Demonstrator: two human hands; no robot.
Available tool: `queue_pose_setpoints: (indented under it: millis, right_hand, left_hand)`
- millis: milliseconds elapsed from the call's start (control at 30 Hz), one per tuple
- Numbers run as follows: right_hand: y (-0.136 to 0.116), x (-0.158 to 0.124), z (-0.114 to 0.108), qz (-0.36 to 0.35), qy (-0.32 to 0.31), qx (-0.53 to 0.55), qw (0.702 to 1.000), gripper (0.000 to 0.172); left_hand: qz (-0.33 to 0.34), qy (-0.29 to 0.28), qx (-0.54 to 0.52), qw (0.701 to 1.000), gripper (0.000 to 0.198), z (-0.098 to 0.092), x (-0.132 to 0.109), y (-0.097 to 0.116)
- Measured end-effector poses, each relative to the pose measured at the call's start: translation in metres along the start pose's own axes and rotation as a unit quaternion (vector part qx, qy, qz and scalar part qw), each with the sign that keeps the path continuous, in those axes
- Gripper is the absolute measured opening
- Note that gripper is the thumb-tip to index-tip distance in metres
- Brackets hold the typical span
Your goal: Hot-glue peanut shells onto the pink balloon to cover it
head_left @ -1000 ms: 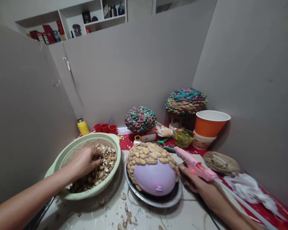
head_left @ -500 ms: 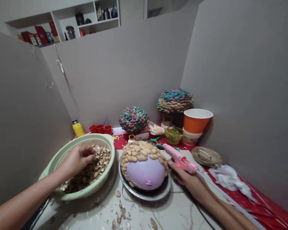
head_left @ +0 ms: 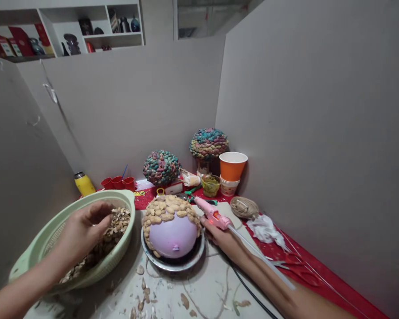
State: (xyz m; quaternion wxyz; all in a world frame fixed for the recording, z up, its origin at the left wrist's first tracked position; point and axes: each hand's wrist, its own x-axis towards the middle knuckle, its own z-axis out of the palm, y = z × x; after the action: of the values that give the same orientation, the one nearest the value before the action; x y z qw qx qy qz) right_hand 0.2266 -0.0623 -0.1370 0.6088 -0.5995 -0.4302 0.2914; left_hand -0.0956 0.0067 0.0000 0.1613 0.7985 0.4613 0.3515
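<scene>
My left hand [head_left: 83, 228] hovers over a pale green colander [head_left: 36, 252] full of peanut shells [head_left: 115, 226], its fingers curled in a pinch; what they hold is too small to make out. My right hand [head_left: 219, 237] grips a pink glue gun [head_left: 213, 215] with a clear glue stick trailing back, its nozzle close to the right side of a purple balloon [head_left: 171, 235]. The balloon sits in a metal dish [head_left: 173, 263], and peanut shells cover its top half.
Two painted shell domes [head_left: 161, 166] [head_left: 209, 144] stand at the back by an orange paper cup [head_left: 232, 165]. Also there: a twine coil [head_left: 243, 206], white tissue [head_left: 264, 228], red scissors [head_left: 294, 270], small red cups [head_left: 118, 182], a yellow bottle [head_left: 84, 182]. Shell scraps litter the near tabletop [head_left: 159, 301]. Grey partition walls enclose three sides.
My left hand has lifted out of the shells and drawn back, fingers pinched. The view has swung right. The right hand still holds the glue gun beside the balloon.
</scene>
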Motion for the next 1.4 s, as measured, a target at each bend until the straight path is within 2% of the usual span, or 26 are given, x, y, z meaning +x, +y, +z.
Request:
queue_pose_setpoints:
  millis: [67, 167, 267, 400, 500, 633, 900, 1000, 1233, 1400]
  right_hand:
    - [-0.001, 0.000, 0.000, -0.006, -0.004, -0.005, 1.000, 0.040]
    - [0.001, 0.001, 0.000, -0.018, -0.004, -0.007, 1.000, 0.039]
    - [0.001, 0.002, 0.000, -0.031, 0.004, -0.009, 0.999, 0.037]
    - [-0.002, 0.001, 0.000, -0.045, 0.014, -0.016, 0.999, 0.037]
    - [-0.003, 0.001, -0.001, -0.052, 0.015, -0.020, 0.998, 0.035]
    - [-0.003, 0.001, -0.003, -0.060, 0.014, -0.027, 0.998, 0.035]
    - [0.003, 0.002, -0.004, -0.060, 0.007, -0.022, 0.998, 0.034]
    - [0.003, 0.002, -0.004, -0.063, 0.004, -0.021, 0.998, 0.032]
    - [0.003, 0.002, -0.006, -0.085, -0.006, -0.017, 0.996, 0.032]
    - [0.001, 0.002, -0.005, -0.100, -0.010, -0.008, 0.995, 0.030]
  left_hand:
    - [0.089, 0.016, 0.036, 0.995, 0.013, 0.010, -0.008, 0.019]
    - [0.232, 0.024, 0.070, 0.970, 0.009, 0.029, -0.017, 0.046]
    - [0.307, 0.068, 0.115, 0.942, 0.010, 0.054, -0.020, 0.065]
    - [0.340, 0.113, 0.222, 0.907, 0.015, 0.086, -0.014, 0.077]
    - [0.343, 0.124, 0.273, 0.890, 0.016, 0.100, -0.007, 0.084]
    - [0.346, 0.121, 0.325, 0.872, 0.015, 0.106, -0.002, 0.092]
    - [0.378, 0.089, 0.375, 0.842, 0.016, 0.103, -0.009, 0.098]
    - [0.387, 0.082, 0.353, 0.848, 0.018, 0.101, -0.011, 0.096]
    - [0.325, 0.048, 0.183, 0.927, 0.012, 0.097, -0.008, 0.089]
    - [0.301, 0.024, 0.148, 0.942, 0.009, 0.099, 0.000, 0.089]
